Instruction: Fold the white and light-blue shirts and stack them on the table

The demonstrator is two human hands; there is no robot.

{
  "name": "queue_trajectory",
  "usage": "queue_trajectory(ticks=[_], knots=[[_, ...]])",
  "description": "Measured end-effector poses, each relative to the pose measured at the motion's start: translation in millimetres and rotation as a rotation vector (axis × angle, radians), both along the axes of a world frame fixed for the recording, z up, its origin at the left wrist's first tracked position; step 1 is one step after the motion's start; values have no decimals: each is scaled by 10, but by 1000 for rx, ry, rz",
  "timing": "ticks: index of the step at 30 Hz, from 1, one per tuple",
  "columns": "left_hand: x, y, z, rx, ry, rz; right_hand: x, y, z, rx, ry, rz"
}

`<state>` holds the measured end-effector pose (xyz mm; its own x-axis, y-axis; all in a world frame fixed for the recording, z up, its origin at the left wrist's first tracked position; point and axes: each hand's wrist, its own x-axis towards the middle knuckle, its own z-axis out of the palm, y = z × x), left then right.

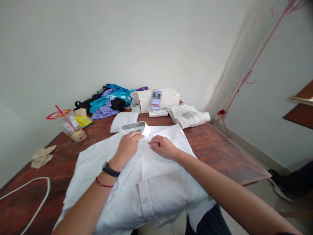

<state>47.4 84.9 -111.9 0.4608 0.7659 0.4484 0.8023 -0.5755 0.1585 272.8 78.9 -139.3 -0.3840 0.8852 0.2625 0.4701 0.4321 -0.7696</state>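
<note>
A white button-up shirt [156, 163] lies front side up on the table, its collar [146, 130] pointing away from me and its hem hanging over the near edge. My left hand [129, 143] is closed at the front just below the collar, fingertips on the cloth's edge. Close by on the right, my right hand [163, 147] is curled, thumb and fingers pinching the shirt front near the upper placket. The fingertips hide whatever small part is between them. Lower on the placket a button [144, 200] shows.
Behind the shirt are a folded white cloth [123, 121], a white box [168, 96], a phone [156, 99] and a folded printed garment [188, 115]. A clothes heap [110, 101] and plastic cup [73, 129] stand left on the wooden table [207, 140]. A white cable [46, 192] lies near left.
</note>
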Motion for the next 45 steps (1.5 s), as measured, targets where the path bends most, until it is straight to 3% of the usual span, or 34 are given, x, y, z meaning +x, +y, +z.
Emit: queue_trajectory(ticks=[12, 23, 37, 45], knots=[[-17, 13, 21, -22, 84, 29, 5, -18, 58, 37, 13, 64], [-49, -4, -16, 0, 169, -35, 10, 14, 3, -8, 36, 47], [63, 19, -62, 54, 27, 47, 28, -17, -15, -1, -40, 37], [-21, 8, -64, -1, -32, -35, 16, -45, 9, 76, 22, 40]])
